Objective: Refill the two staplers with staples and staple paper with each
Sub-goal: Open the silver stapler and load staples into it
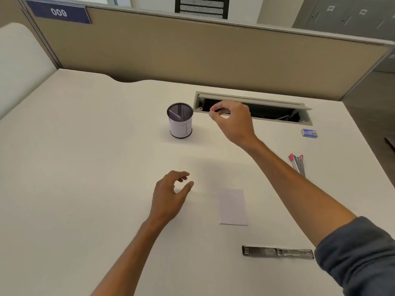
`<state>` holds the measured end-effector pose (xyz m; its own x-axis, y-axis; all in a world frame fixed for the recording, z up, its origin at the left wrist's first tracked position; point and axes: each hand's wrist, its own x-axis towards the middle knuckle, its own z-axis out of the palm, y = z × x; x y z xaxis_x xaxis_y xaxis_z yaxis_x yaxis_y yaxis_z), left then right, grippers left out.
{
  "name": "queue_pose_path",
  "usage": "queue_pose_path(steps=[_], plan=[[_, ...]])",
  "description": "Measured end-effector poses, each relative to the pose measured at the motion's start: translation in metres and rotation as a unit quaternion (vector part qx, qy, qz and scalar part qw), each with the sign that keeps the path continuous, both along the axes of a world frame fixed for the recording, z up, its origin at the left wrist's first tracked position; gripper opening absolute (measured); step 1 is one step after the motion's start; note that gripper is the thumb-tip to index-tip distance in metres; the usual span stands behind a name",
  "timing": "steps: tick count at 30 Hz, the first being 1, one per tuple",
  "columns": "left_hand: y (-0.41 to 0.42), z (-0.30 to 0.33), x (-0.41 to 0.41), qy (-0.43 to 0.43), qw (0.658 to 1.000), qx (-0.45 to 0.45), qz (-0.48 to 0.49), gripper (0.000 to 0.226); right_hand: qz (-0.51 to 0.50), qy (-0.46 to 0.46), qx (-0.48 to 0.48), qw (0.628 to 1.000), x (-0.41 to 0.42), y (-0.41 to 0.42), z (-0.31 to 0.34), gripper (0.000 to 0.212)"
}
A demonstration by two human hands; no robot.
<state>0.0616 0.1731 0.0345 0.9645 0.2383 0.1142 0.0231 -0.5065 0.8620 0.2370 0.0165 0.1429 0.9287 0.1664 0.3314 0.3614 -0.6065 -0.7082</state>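
Metal stapler [277, 252] lies open — both hands empty, raised.

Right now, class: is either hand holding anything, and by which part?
Left hand: open, holding nothing. Right hand: fingertips pinched near the mesh cup; whether they grip something tiny cannot be told.

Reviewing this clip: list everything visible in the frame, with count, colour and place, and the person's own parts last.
Desk: one, off-white, fills the frame.
Mesh pen cup: one, black with white paper inside, centre far side.
Cable tray: one, grey, lid open, behind the cup's right.
Staple box: one, blue and white, far right.
Red stapler: one, red and metal, right edge, partly behind the forearm.
Paper: one folded white piece, centre near.
Metal stapler: one, silver, opened flat, near right.
Partition: one, tan, behind desk.
Left hand: open, above desk.
Right hand: pinch grip beside the cup; content too small to tell.
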Motion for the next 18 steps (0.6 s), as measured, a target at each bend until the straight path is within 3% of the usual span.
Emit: queue_pose_path(steps=[18], plan=[[-0.11, 0.008, -0.05, -0.016, 0.999, 0.02, -0.025, 0.019, 0.026, -0.012, 0.002, 1.0, -0.125, -0.145, -0.024, 0.012]])
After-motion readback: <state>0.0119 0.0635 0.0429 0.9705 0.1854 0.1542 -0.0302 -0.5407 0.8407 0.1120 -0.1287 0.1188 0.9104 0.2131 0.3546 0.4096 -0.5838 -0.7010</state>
